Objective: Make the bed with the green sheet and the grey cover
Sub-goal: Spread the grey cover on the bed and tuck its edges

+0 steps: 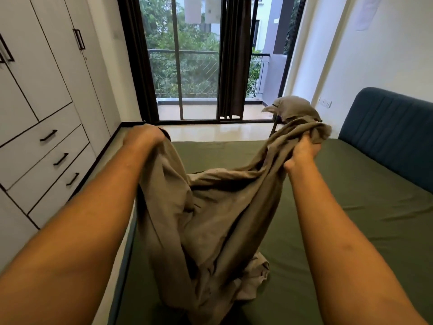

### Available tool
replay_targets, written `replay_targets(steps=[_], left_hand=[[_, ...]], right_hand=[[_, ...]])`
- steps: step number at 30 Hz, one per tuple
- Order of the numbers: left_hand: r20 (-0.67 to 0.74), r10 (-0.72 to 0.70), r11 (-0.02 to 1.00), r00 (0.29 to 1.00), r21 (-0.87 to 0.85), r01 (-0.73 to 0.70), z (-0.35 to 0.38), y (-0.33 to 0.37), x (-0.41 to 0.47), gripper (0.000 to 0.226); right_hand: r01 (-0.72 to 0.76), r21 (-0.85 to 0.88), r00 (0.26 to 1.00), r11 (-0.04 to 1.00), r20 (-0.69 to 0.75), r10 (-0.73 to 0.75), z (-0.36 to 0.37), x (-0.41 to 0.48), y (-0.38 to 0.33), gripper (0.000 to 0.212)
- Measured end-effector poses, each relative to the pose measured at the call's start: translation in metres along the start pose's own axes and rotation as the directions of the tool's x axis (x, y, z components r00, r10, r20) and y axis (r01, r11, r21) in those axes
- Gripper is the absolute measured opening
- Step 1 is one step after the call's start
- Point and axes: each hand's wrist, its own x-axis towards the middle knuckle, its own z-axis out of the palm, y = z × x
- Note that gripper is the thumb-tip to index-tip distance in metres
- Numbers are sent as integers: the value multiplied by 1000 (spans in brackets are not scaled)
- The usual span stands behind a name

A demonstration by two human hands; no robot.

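Both my left hand (143, 137) and right hand (304, 148) clench the grey cover (206, 219), strung crosswise, sagging onto the green sheet (363, 207).

The fingers of the left hand (143, 137) are buried in the crumpled grey fabric cover (206, 219), so the grip itself is out of sight. The right hand (302, 153) shows only its thumb side; its fingertips are wrapped in a bunch of the same cloth. The cover's lower end runs off the bottom edge, and its hanging folds hide the middle of the flat green sheet (351, 207). The padded blue headboard (393, 127) is cut by the right edge. The pale grey wardrobe (46, 102) is cropped at left and top. The small wall switch plate (325, 103) is too small to read.
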Motion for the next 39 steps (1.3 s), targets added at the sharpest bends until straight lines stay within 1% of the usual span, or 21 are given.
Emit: replay_targets(steps=[2,4,5,7,9,11,12,13,15,17,19,21,22,23,24,26,28,31,34,36,39], left_hand=[[222,65,983,973,-180,-25,0,4,-3,22],[393,93,903,915,-420,89,6,13,-11,41],[455,107,854,884,-497,153,12,16,-15,46],[534,161,719,830,-640,272,28,19,-15,40],[568,231,544,790,-749,379,40,21,-14,38],[533,281,395,798,-822,410,49,27,-15,36],[506,296,340,810,-848,406,51,30,-17,35],[481,310,287,820,-870,402,53,34,-19,35],[439,329,212,836,-897,388,53,38,-21,38],[415,332,246,847,-905,347,55,35,-18,43],[400,344,318,849,-901,296,57,30,-20,51],[407,378,458,832,-863,214,59,24,-26,52],[415,401,538,817,-828,156,60,22,-30,46],[419,424,610,803,-788,89,60,21,-33,35],[409,438,669,800,-743,14,61,18,-35,25],[316,446,729,838,-671,-135,61,12,-33,20],[213,462,717,861,-662,-221,59,7,-30,19],[136,503,689,853,-659,-301,52,5,-32,15],[144,546,715,825,-594,-369,43,5,-37,23],[164,565,722,808,-573,-389,40,0,-40,33],[134,547,765,826,-481,-428,47,-14,-39,31]], right_hand=[[-5,-186,993,983,112,26,10,-13,29,33],[-31,-294,964,955,243,106,21,-32,57,29],[-32,-325,943,945,303,136,26,-39,69,26],[-13,-374,919,927,361,158,35,-48,79,26],[46,-445,931,894,343,123,43,-50,79,31],[123,-514,934,849,349,75,50,-52,77,34],[153,-532,921,833,382,75,54,-56,77,38],[169,-540,897,825,431,98,57,-64,77,43],[155,-543,808,825,551,210,62,-80,82,51],[127,-581,715,804,615,332,61,-87,84,44],[64,-648,637,759,611,469,56,-87,77,35],[36,-702,568,711,600,563,49,-83,71,28],[70,-714,573,697,600,558,47,-80,72,24],[109,-720,601,686,598,531,46,-80,72,22],[138,-722,651,678,582,487,45,-80,74,20],[131,-719,751,682,521,405,44,-76,75,19],[105,-703,782,703,496,379,42,-73,72,17],[64,-668,810,741,469,353,40,-70,67,11],[-47,-549,870,835,388,304,44,-71,65,11],[-63,-498,923,865,300,240,47,-65,61,6],[-85,-426,960,901,208,189,47,-55,50,6]])
